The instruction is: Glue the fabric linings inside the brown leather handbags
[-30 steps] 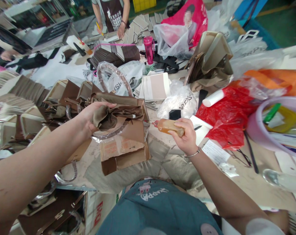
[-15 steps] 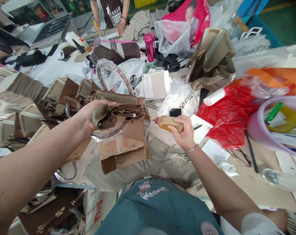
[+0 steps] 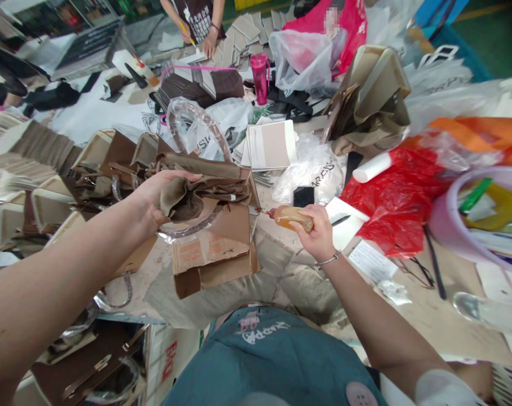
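Two hands at work, set well apart. The left hand (image 3: pixel 152 197) is clasped on the bunched brown lining (image 3: pixel 177 198) of a handbag (image 3: pixel 203 163), which lies left of centre on a cardboard carton (image 3: pixel 209 254) on the surface (image 3: pixel 459 332). The right hand (image 3: pixel 318 230) is wrapped around the rear of an amber bottle (image 3: pixel 288 217), whose red nozzle points left at the bag's right edge; contact cannot be told. The lining appears soft and limp, best gathered by its folds; the bag's outer panels look stiffer and are better taken by an edge. The film-wrapped handle (image 3: pixel 192 226) may prove slippery. The bottle is probably light and squeezable, suited to a hold around its body. Containers: the bottle seems to hold amber fluid; the carton's contents are hidden; at right, a lilac basin (image 3: pixel 442 211) contains a yellow tub (image 3: pixel 507 208) and a green object (image 3: pixel 476 194).
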Tool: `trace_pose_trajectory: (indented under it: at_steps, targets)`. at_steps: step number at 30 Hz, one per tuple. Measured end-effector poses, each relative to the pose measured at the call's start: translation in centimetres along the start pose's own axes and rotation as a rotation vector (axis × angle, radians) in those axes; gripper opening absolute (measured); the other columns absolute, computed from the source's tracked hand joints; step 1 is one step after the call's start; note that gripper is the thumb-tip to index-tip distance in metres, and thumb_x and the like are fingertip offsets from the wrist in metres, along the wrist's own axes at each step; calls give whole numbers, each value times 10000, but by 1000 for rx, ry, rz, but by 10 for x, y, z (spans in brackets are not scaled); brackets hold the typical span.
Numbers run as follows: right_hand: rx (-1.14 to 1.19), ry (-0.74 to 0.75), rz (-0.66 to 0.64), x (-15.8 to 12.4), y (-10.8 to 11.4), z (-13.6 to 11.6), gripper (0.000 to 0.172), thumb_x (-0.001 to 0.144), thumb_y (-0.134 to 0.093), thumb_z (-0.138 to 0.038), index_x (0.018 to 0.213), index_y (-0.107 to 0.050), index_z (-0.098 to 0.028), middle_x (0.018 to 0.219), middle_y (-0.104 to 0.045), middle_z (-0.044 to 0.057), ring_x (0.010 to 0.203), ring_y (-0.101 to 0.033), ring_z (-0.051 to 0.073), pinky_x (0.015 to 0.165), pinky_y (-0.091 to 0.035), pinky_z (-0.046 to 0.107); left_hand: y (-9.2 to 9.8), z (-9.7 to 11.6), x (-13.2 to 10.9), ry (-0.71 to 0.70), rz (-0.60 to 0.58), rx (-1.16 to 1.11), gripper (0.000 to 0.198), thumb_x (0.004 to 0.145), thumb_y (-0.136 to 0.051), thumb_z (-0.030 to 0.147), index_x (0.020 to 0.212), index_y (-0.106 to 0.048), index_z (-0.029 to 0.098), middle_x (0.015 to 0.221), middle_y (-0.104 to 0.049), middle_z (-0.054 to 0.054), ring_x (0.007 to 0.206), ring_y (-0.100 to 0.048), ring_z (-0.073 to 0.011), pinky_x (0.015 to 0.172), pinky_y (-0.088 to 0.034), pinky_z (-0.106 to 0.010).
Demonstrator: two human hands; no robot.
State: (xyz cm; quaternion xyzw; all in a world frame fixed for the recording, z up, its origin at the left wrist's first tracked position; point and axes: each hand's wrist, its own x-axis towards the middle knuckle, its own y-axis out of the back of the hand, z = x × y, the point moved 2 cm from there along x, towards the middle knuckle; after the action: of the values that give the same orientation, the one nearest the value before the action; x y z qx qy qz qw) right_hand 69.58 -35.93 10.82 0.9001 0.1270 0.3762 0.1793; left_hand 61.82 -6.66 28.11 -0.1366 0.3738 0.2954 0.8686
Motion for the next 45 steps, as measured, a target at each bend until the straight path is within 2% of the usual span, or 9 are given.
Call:
trace_pose_trajectory:
  at_steps: [6, 12, 15, 21, 27, 31, 36, 39, 45]
  targets:
    - [-8, 31, -63, 1, 2, -7, 301, 824, -668, -281, 1084, -517, -257, 1016, -540, 80, 948, -565, 253, 803, -523, 463, -2, 0, 0, -9, 22, -28, 133, 818, -506, 109, 881, -596, 35, 534, -653, -89, 376, -587, -187, 347, -509, -280]
    - [-14, 67, -108, 1, 4, -10, 329, 826, -664, -246, 1121, -517, -246, 1054, -509, 95, 964, -563, 249, 801, -543, 450, -2, -1, 0, -1, 24, -1, 141, 817, -502, 122, 852, -604, 31, 531, -643, -85, 375, -573, -173, 337, -484, -253]
    - [-53, 86, -151, 0, 7, -13, 333, 825, -656, -239, 1132, -527, -243, 1061, -508, 98, 971, -566, 249, 799, -553, 441, 0, -2, 2, 2, 30, 10, 147, 800, -526, 133, 893, -607, 51, 574, -660, -79, 426, -598, -184, 389, -520, -279]
    - [-146, 259, -186, 1, 12, -22, 324, 800, -640, -183, 1107, -555, -248, 1131, -491, 106, 1000, -550, 249, 799, -572, 412, 0, -2, 2, -2, 44, 5, 147, 804, -513, 123, 877, -602, 32, 556, -644, -77, 405, -575, -172, 355, -484, -259]
    - [-165, 357, -215, 0, 5, -21, 345, 772, -601, -113, 1088, -562, -244, 1141, -493, 98, 995, -556, 252, 787, -565, 430, 0, -2, 3, -11, 25, 6, 160, 783, -534, 123, 887, -609, 29, 582, -662, -86, 443, -609, -186, 403, -526, -286]
    - [-91, 217, -213, -4, 0, -19, 325, 813, -621, -178, 1122, -546, -245, 1128, -504, 108, 1015, -554, 255, 812, -553, 433, 1, -2, 3, -5, 45, 4, 192, 790, -530, 120, 924, -616, 14, 570, -664, -80, 408, -585, -163, 372, -502, -248]
    - [26, -40, -14, -2, 3, -15, 315, 814, -664, -241, 1097, -528, -234, 1032, -535, 88, 983, -552, 252, 846, -513, 466, 2, -5, 3, 9, 71, -16, 290, 792, -537, 131, 1056, -626, 50, 580, -683, -62, 409, -588, -168, 368, -496, -236]
    - [48, -56, 31, 1, 4, -12, 307, 812, -661, -254, 1084, -521, -234, 1025, -538, 79, 978, -551, 251, 853, -500, 470, 0, -6, 2, 30, 81, -19, 314, 787, -557, 153, 1081, -631, 71, 585, -691, -57, 410, -588, -169, 360, -490, -230]
    - [-17, -90, -50, -6, 1, -8, 259, 833, -630, -286, 1063, -523, -230, 1023, -542, 88, 972, -556, 256, 852, -498, 475, -6, -4, -4, 48, 81, -34, 188, 802, -520, 123, 938, -625, 45, 529, -661, -65, 370, -572, -176, 352, -491, -257]
